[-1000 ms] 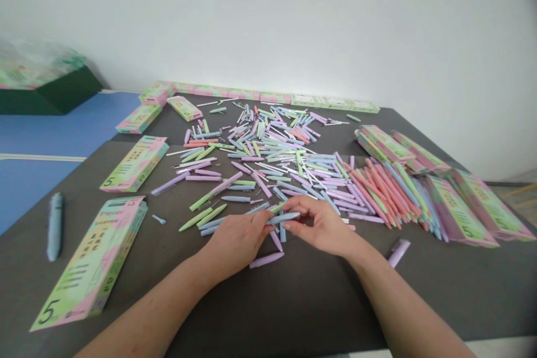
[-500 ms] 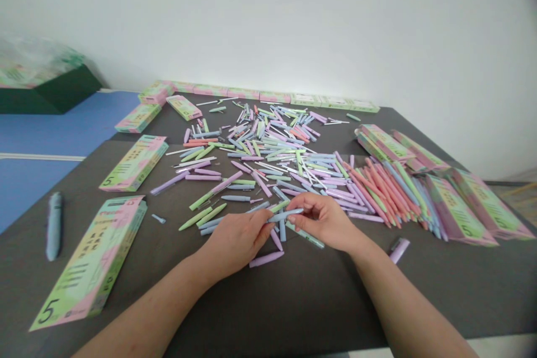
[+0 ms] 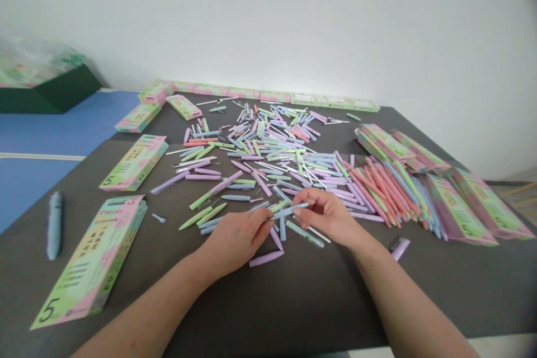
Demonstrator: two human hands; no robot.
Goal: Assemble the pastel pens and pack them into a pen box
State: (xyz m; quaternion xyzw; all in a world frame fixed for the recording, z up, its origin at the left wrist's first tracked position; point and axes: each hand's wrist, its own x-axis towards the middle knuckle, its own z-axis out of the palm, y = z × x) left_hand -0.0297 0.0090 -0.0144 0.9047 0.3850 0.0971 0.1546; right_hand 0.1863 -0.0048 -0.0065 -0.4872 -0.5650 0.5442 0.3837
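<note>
The right hand [image 3: 325, 218] is pinching a thin pale blue plastic pen tube [image 3: 289, 211] between its thumb and fingertips. The tube is held just above the middle of a dark grey desk [image 3: 293, 302], and its far end points at 9 o'clock. The left hand [image 3: 237, 240] is nearby at 9 o'clock from the right hand, with its fingers pressed loosely together and a little curved. Its fingertips are close to the end of the blue tube, but it is hard to tell from this view if they touch it.

A long lilac plastic pen tube [image 3: 266, 258] lies at 6 o'clock from the blue tube. A thin see-through plastic tube with a green tint [image 3: 305, 234] lies just below the right hand.

At 12 o'clock there is a big messy heap of pastel plastic pen parts [image 3: 268, 151]. At 3 o'clock, a bunch of long pink, blue and green pens [image 3: 386, 193] lies side by side. At 8 o'clock, there is a flat pastel cardboard box with a big 5 on it [image 3: 90, 260].
</note>
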